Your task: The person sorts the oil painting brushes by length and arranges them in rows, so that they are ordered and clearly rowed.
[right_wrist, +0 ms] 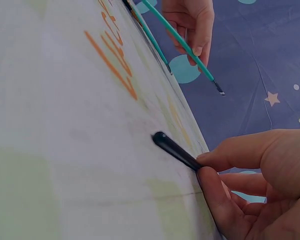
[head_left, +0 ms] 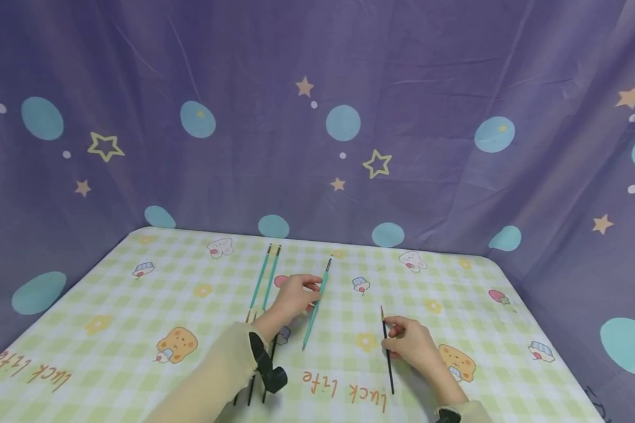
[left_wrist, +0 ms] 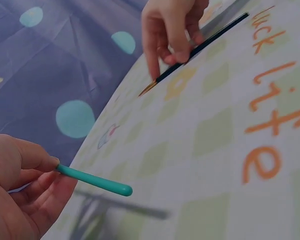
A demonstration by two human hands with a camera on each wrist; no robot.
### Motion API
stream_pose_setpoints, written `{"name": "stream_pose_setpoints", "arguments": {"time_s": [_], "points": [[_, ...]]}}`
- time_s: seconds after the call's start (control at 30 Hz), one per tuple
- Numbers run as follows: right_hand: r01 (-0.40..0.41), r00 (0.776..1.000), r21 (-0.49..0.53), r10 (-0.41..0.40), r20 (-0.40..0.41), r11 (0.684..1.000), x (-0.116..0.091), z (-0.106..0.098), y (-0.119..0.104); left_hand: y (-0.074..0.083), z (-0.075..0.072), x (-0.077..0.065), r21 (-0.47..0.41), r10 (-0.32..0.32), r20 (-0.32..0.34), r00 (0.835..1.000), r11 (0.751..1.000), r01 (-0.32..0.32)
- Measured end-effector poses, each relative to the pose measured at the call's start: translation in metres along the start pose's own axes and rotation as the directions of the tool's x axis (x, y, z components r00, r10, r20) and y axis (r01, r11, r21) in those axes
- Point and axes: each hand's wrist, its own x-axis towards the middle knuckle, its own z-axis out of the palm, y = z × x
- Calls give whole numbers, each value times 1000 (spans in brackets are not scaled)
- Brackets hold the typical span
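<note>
Near the middle of the table, my left hand pinches a teal paintbrush between thumb and fingers, its bristles pointing to the back. In the left wrist view the rounded handle end of that teal brush hangs above its shadow on the cloth. To the right, my right hand pinches a black paintbrush by the handle, bristles toward the back. Two more teal paintbrushes lie side by side left of my left hand. Black paintbrushes lie in front of them, partly hidden under my left forearm.
A green checked tablecloth with printed cartoons and lettering covers the table. Behind it and along its sides hangs a purple curtain with stars and blue ovals. Dark wrist straps sit over the light sleeves.
</note>
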Motion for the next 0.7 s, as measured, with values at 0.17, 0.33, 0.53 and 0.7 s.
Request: {"name": "stream_pose_setpoints", "arguments": {"time_s": [0.17,0.33,0.53,0.7], "points": [[-5,1000,3,5,1,1000,0,-1,-1,0,-13,12,22,2,-29,1000,1000,-2],[-3,1000,3,3,3,1000,0,-1,-2,1,-26,23,44,14,-68,998,999,-11],[6,1000,8,-6,8,1000,0,-1,-2,-6,-36,40,67,11,-117,993,998,-3],[3,1000,12,-3,5,1000,0,-1,-1,-8,-46,48,78,-12,-121,993,997,22]]}}
